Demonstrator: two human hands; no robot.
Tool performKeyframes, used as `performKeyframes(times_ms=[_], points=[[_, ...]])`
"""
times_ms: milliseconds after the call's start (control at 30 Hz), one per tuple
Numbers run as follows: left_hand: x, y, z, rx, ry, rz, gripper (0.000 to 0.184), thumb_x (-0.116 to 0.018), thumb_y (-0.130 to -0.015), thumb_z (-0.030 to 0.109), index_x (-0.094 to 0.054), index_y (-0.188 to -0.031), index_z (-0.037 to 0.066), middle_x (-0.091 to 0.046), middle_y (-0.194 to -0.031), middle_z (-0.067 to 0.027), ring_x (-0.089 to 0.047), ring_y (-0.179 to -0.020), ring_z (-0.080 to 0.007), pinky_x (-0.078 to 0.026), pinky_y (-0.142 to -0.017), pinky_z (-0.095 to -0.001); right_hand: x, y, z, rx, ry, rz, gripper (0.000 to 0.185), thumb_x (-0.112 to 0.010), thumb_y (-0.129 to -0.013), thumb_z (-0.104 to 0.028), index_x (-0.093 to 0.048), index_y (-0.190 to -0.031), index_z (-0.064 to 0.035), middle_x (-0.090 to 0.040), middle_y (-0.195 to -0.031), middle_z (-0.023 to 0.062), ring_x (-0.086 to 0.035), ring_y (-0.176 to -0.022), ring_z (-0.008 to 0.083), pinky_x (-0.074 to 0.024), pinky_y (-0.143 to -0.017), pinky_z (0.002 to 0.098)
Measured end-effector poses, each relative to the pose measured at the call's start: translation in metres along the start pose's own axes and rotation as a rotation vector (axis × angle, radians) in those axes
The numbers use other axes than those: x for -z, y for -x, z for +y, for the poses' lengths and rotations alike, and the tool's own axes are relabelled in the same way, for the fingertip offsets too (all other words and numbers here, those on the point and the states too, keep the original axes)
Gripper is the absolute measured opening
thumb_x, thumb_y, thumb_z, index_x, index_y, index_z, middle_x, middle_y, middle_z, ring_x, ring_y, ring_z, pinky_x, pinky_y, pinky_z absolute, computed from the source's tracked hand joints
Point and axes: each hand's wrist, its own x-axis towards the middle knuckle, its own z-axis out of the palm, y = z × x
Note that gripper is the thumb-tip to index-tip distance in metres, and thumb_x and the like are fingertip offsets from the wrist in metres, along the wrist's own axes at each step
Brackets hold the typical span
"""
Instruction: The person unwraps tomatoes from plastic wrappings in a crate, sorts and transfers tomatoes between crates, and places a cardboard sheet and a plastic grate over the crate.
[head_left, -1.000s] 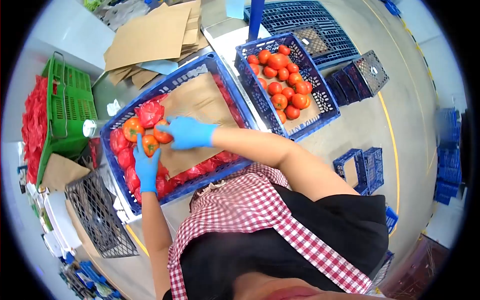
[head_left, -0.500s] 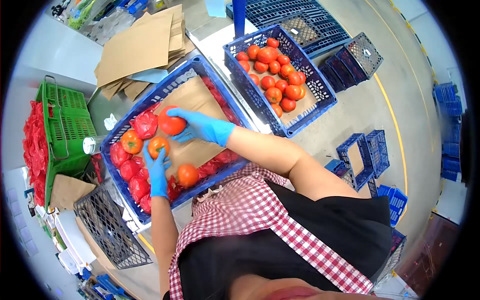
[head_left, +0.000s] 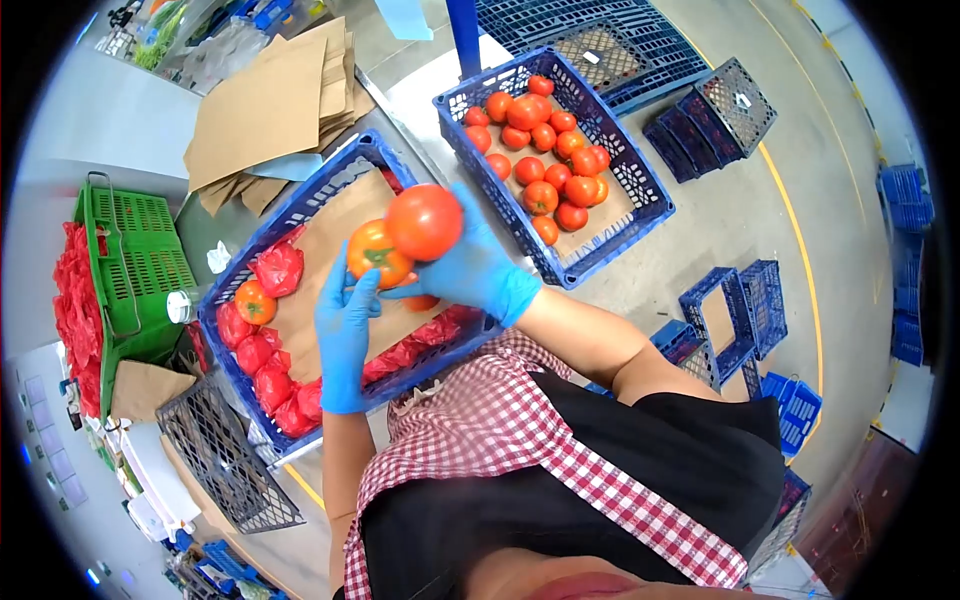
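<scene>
My gloved left hand (head_left: pixel 343 335) has its fingers closed on an orange-red tomato (head_left: pixel 372 255) with a green stem scar. My right hand (head_left: pixel 480 262), also in a blue glove, grips a larger red tomato (head_left: pixel 424 222). Both tomatoes are held up close together above a blue crate (head_left: pixel 215 345). Brown cardboard (head_left: pixel 325 235) lines that crate, and red plastic-wrapped items (head_left: pixel 277 270) line its edges. A loose tomato (head_left: pixel 255 302) sits among the wrapped items at the left. Another tomato (head_left: pixel 421 303) shows only partly below my hands.
A second blue crate (head_left: pixel 655 207) of loose tomatoes stands beyond my right hand. Cardboard sheets (head_left: pixel 255 110) are stacked behind the lined crate. At the left, a green basket (head_left: pixel 145 255) stands beside red plastic bags (head_left: pixel 78 310). More crates (head_left: pixel 715 320) stand on the floor at right.
Both hands have lifted their tomatoes from low in the lined crate, moving rightward and closer to the camera. The two tomatoes are now nearly together.
</scene>
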Motion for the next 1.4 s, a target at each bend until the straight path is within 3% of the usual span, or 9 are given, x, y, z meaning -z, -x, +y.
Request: performKeyframes(times_ms=[300, 533, 700, 900, 1033, 1167, 1233, 1300, 1400], points=[[-0.016, 0.009, -0.076, -0.34, -0.885, 0.01, 0.068, -0.073, -0.076, 0.027, -0.043, -0.133, 0.005, -0.05, -0.118, -0.0167, -0.05, -0.111, -0.0279, -0.043, -0.091, -0.0382, 0.159, -0.021, -0.051, 0.378, 0.884, 0.492, 0.08, -0.078, -0.061, -0.051, -0.043, -0.123, -0.0125, -0.048, -0.126, 0.0067, -0.045, -0.119, 0.0237, -0.0355, -0.101, 0.0412], [-0.055, -0.022, -0.091, -0.229, -0.671, 0.052, 0.063, -0.075, -0.07, 0.021, -0.047, -0.124, 0.004, -0.049, -0.122, -0.0175, -0.05, -0.111, -0.0292, -0.042, -0.094, -0.0387, 0.316, -0.074, -0.022, 0.108, -0.709, 0.621, 0.078, -0.052, -0.075, -0.066, -0.036, -0.136, -0.02, -0.035, -0.138, 0.0112, -0.034, -0.126, 0.033, -0.0321, -0.102, 0.0521], [-0.024, -0.027, -0.104, 0.096, -0.176, 0.104, 0.055, -0.073, -0.071, 0.021, -0.051, -0.12, 0.006, -0.054, -0.115, -0.0117, -0.058, -0.101, -0.0243, -0.052, -0.082, -0.0374, 0.394, -0.07, -0.002, 0.014, -0.297, 0.907, 0.053, -0.062, -0.082, -0.036, -0.044, -0.129, -0.0176, -0.045, -0.127, 0.0132, -0.044, -0.114, 0.032, -0.0426, -0.093, 0.0455], [-0.043, -0.021, -0.039, 0.242, 0.423, 0.07, 0.046, -0.061, -0.085, 0.026, -0.048, -0.124, 0.005, -0.054, -0.116, -0.0125, -0.057, -0.104, -0.0257, -0.054, -0.079, -0.0408, 0.239, -0.008, -0.02, -0.162, -0.05, 0.476, 0.038, -0.052, -0.09, -0.033, -0.051, -0.123, -0.0141, -0.055, -0.116, 0.0102, -0.058, -0.098, 0.0274, -0.0464, -0.086, 0.0385], [-0.065, -0.013, -0.01, -0.014, 0.253, -0.16, 0.058, -0.061, -0.087, 0.026, -0.038, -0.136, 0.006, -0.048, -0.129, -0.0113, -0.052, -0.115, -0.0238, -0.047, -0.092, -0.0354, 0.071, 0.01, -0.042, -0.13, -0.057, -0.017, 0.061, -0.061, -0.084, -0.029, -0.039, -0.136, -0.0071, -0.053, -0.121, 0.013, -0.055, -0.108, 0.0256, -0.0447, -0.094, 0.041], [-0.008, -0.012, -0.008, 0.035, 0.262, -0.102, 0.063, -0.065, -0.085, 0.027, -0.037, -0.137, 0.004, -0.044, -0.136, -0.0106, -0.046, -0.121, -0.0219, -0.043, -0.096, -0.034, 0.063, 0.0, -0.037, -0.22, 0.063, 0.003, 0.06, -0.066, -0.077, -0.017, -0.043, -0.131, -0.0031, -0.052, -0.12, 0.0112, -0.055, -0.109, 0.0253, -0.0522, -0.084, 0.0399], [0.054, -0.034, -0.051, -0.393, -0.642, 0.443, 0.07, -0.069, -0.08, 0.026, -0.035, -0.137, 0.002, -0.046, -0.134, -0.0137, -0.046, -0.121, -0.0267, -0.039, -0.099, -0.037, 0.076, -0.003, -0.04, -0.254, 0.061, 0.009, 0.059, -0.065, -0.077, -0.016, -0.043, -0.13, -0.003, -0.053, -0.119, 0.011, -0.056, -0.107, 0.0253, -0.0532, -0.082, 0.04], [0.16, -0.038, -0.102, -0.465, -0.842, 0.759, 0.077, -0.075, -0.069, 0.026, -0.039, -0.134, 0.003, -0.047, -0.128, -0.0191, -0.044, -0.117, -0.0369, -0.033, -0.102, -0.0441, 0.05, 0.006, -0.01, -0.189, 0.172, 0.047, 0.058, -0.064, -0.077, -0.015, -0.043, -0.13, -0.003, -0.053, -0.119, 0.0111, -0.056, -0.107, 0.0254, -0.0528, -0.082, 0.0392], [0.205, -0.052, -0.108, -0.248, -1.208, 0.714, 0.091, -0.08, -0.059, 0.025, -0.034, -0.137, 0.01, -0.04, -0.133, -0.0193, -0.046, -0.112, -0.0391, -0.042, -0.093, -0.0466, 0.039, 0.006, -0.026, -0.102, 0.262, 0.104, 0.058, -0.063, -0.078, -0.016, -0.043, -0.13, -0.0029, -0.053, -0.119, 0.0114, -0.056, -0.107, 0.0257, -0.0522, -0.083, 0.0381]])
